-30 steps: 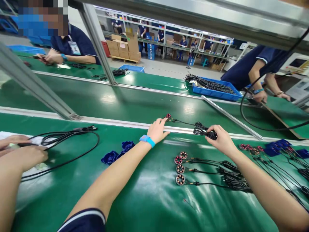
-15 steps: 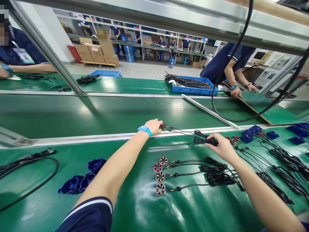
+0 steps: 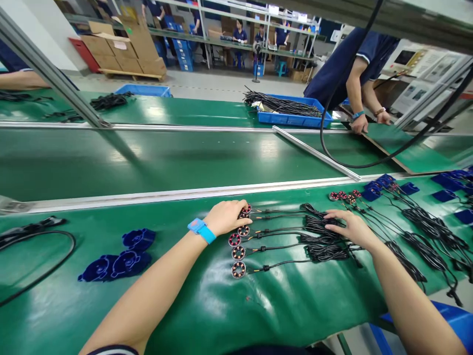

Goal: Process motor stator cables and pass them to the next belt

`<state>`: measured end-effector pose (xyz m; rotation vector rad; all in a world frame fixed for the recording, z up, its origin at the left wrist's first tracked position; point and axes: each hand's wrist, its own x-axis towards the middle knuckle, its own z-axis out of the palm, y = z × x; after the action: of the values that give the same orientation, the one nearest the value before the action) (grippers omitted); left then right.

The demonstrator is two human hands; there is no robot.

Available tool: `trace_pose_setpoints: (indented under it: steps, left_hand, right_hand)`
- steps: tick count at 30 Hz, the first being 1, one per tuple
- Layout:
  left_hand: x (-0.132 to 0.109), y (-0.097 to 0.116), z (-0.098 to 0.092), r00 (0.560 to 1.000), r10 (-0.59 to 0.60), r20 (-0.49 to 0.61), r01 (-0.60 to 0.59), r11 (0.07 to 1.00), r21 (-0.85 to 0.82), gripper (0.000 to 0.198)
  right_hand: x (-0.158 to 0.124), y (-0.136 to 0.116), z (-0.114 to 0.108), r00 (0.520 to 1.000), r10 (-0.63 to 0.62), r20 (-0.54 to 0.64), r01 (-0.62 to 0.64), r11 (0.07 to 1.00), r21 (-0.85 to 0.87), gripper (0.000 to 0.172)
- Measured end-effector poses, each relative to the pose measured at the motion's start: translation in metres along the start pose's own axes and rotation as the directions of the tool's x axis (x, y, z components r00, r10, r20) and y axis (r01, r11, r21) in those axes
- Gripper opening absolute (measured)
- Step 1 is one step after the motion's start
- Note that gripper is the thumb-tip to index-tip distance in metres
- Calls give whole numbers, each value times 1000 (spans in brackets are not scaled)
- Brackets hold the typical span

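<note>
Several round stator coils [image 3: 238, 253] lie in a column on the green mat, each with a thin black cable running right to a coiled bundle [image 3: 327, 252]. At the far end of the column, my left hand [image 3: 223, 218], with a blue wrist strap, has its thumb and fingertips around a stator coil [image 3: 244, 215], partly covered by the fingers. My right hand [image 3: 351, 229] is open over the right side of the black cable bundles [image 3: 314, 224], fingertips at their edge and thumb apart. Whether those fingertips press on the cable I cannot tell.
Dark blue bear-shaped pieces [image 3: 131, 264] lie left of my left arm. More coils [image 3: 343, 195] and cable bundles [image 3: 417, 222] spread to the right. A metal bar [image 3: 316, 153] lies beyond the white rail [image 3: 177, 194]. A co-worker's hands [image 3: 360, 123] hold a green-topped board [image 3: 417, 148].
The coils and cable my hands held above the rail now lie at the far end of the column. Both hands have come down to the mat, and the right fingers have spread. The view has tilted down.
</note>
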<state>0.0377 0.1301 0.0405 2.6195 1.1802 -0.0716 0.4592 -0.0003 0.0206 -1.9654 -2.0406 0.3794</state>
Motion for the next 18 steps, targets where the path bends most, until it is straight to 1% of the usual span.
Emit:
trace_pose_setpoints:
  steps: [2,3,5,6,7,8,10,11,12,13,14,15,16,17,18]
  left_hand:
    - [-7,-1,-2,1000,9,8,-8,1000,-28,42]
    - [-11,-1,-4,1000,9,1,-9,999,-38,43]
    - [-21,-2,-8,999,4,-32,-6,999,-44,48]
    - [-28,-2,-11,998,5,-63,-8,999,-52,50]
    - [-35,-1,-14,994,15,-106,-22,997,-71,50]
    - [-44,0,-19,987,39,-155,-55,993,-100,49]
    - [-65,7,-32,949,133,-285,-192,963,-188,37]
    - [-78,12,-41,916,199,-347,-283,936,-210,29]
    - [-92,18,-50,872,258,-416,-370,904,-213,22]
    - [-107,25,-59,813,313,-491,-453,870,-195,18]
    - [-122,32,-67,736,355,-576,-528,834,-161,18]
    - [-137,38,-74,664,383,-642,-588,798,-131,17]
    - [-151,42,-78,603,400,-690,-634,766,-109,16]
    - [-163,45,-80,547,413,-728,-674,733,-91,16]
    - [-174,45,-80,502,418,-757,-704,706,-77,15]
  right_hand:
    - [-4,-6,-8,1000,-16,-7,15,998,-60,43]
    - [-4,-13,-15,998,-43,-35,40,995,-88,43]
    - [-2,-36,-36,980,-136,-143,119,985,-122,39]
    - [2,-52,-49,956,-194,-218,167,977,-133,35]
    - [8,-71,-65,920,-250,-301,214,966,-149,31]
    - [15,-91,-82,866,-303,-398,252,952,-175,28]
    - [35,-132,-118,716,-390,-578,295,921,-256,25]
    - [48,-154,-137,619,-425,-661,302,905,-299,24]
    - [62,-174,-156,530,-459,-713,307,888,-343,23]
    - [77,-195,-174,446,-485,-752,291,873,-391,22]
    - [93,-216,-191,389,-506,-770,262,862,-434,25]
    - [110,-237,-207,355,-510,-784,231,860,-455,28]
    - [128,-258,-223,355,-495,-793,200,869,-453,31]
    - [145,-279,-237,380,-471,-796,175,882,-438,35]
    - [164,-299,-251,404,-452,-795,154,891,-428,42]
